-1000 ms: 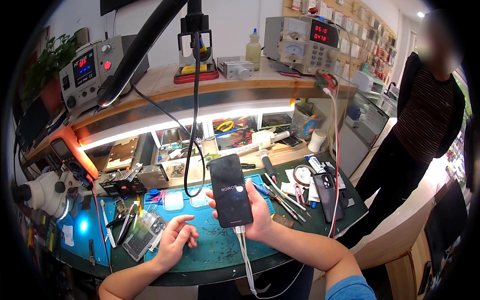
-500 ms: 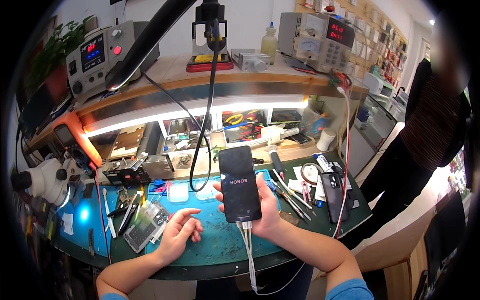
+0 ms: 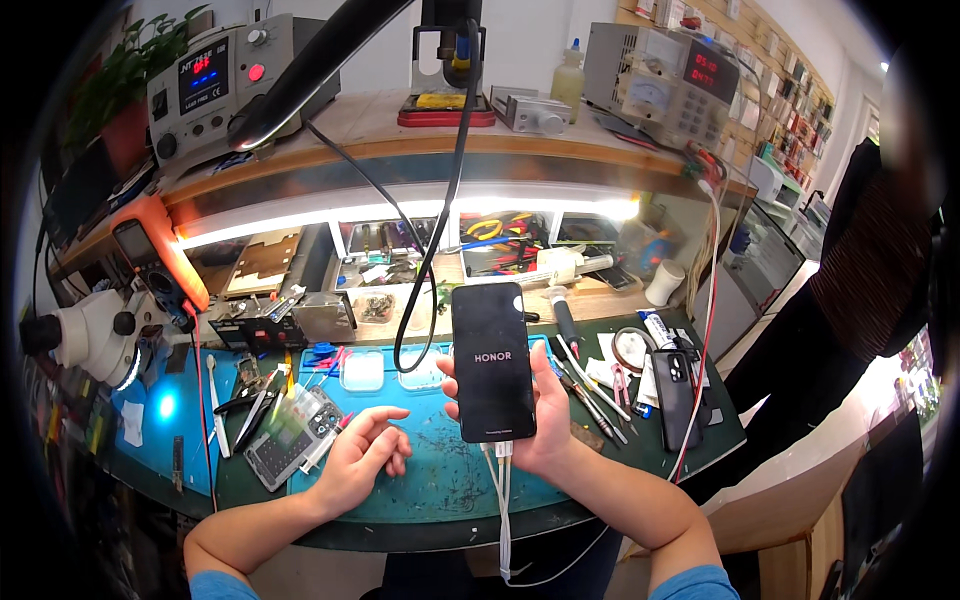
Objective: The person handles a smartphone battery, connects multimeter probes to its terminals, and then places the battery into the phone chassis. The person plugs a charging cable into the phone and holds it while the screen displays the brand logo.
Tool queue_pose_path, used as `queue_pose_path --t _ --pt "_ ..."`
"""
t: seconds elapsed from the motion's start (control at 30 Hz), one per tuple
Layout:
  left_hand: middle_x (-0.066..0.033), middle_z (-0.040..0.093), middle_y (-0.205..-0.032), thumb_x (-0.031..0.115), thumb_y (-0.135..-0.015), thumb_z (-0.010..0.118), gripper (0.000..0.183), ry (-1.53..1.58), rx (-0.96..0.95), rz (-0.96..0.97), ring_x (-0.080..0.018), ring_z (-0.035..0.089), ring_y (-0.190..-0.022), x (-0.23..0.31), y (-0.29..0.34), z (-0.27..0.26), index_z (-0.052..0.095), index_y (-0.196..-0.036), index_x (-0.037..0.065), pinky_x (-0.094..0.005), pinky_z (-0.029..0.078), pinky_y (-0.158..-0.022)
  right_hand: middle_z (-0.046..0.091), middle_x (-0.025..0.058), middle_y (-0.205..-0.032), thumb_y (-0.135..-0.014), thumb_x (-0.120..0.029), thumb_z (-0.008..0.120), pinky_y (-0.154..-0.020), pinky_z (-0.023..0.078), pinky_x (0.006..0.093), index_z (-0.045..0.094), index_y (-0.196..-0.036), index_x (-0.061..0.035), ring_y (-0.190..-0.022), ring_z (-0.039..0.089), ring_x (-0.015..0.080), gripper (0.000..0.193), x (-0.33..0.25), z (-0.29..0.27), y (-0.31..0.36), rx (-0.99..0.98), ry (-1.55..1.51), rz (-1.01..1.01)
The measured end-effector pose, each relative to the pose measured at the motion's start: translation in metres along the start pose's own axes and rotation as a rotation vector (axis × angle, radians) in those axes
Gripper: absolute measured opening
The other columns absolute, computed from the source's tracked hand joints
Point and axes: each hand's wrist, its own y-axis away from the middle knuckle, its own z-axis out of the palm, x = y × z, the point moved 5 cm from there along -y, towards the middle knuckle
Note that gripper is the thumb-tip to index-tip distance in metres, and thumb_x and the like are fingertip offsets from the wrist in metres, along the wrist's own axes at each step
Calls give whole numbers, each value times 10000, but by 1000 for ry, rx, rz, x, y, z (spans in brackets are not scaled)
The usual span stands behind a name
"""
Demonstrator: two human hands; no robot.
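Observation:
A black smartphone stands nearly upright in my right hand, its screen lit with a pale startup logo. My fingers wrap round its back and my thumb lies along its right edge. White charging cables hang from the plug at its bottom edge. My left hand is held over the blue work mat, loosely curled with fingers partly apart and nothing in them. Just left of that hand lies an opened phone housing, its inner parts exposed. Pliers with dark handles lie beside the housing.
A black looped cable hangs before the shelf. Right of the phone are screwdrivers, a tape roll and a black phone case. A white microscope and an orange multimeter stand left. A person stands at the right.
The view has shifted slightly, so the bench appears a little farther right. My right hand still holds the smartphone with its logo showing. My left hand stays loosely curled beside it.

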Motion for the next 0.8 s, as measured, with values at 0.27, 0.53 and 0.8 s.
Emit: queue_pose_path --t 0.27,0.53,0.8 --pt "-66 641 -1000 155 -1123 479 318 7 -1 -17 -95 619 -801 1 0 1 498 -1402 5 -244 500 -736 420 253 -1585 -1042 -704 351 -1093 513 479 286 -1601 38 -1303 583 327 931 -1 1 -1 -42 -12 -7" --pt "-68 637 -999 154 -1123 483 309 17 -10 -16 -101 620 -804 1 1 1 511 -1389 -1 -254 515 -743 413 252 -1589 -1042 -699 360 -1092 514 478 288 -1599 41 -1301 579 329 929 0 -1 -1 -28 -20 2" --pt "-69 638 -999 153 -1121 487 300 13 -9 -25 -103 621 -805 1 0 2 528 -1375 -1 -257 518 -745 421 251 -1584 -1042 -701 356 -1093 514 476 287 -1598 43 -1297 582 327 932 -1 -1 -1 -33 -35 0"
